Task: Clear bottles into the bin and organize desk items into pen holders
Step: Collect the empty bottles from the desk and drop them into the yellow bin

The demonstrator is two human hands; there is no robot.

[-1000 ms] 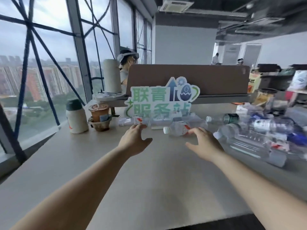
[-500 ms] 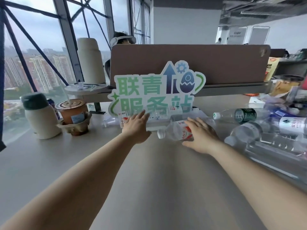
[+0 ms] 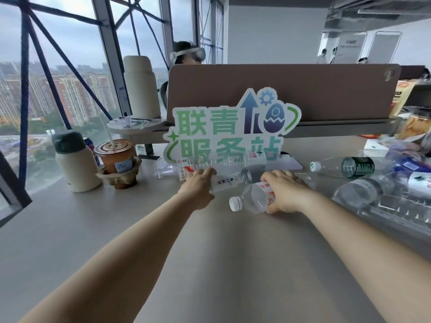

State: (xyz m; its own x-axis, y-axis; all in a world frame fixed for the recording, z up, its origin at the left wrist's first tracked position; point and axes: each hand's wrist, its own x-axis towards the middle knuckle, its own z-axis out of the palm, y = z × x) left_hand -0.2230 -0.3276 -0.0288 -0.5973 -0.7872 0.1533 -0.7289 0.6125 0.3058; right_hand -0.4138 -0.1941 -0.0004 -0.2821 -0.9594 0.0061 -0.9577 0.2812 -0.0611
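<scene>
The right hand [image 3: 286,192] grasps a small water bottle [image 3: 254,198] that lies on the table [image 3: 140,229]. Its long axis runs left to right, the white cap points left, and the red-and-white label is unreadable. The left hand [image 3: 198,187] curls over a clear bottle [image 3: 231,180] lying with its base to the right, just before the sign [image 3: 224,127] reading 联青服务站.

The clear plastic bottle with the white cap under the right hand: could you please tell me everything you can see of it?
The clear plastic bottle lies on its side, on or just above the grey desk, its white cap pointing left. It looks empty. A red-and-white label wraps its far end, where the right hand grips it, fingers curled over the top. Another clear bottle with a white label, held by the left hand, lies behind it.
</scene>
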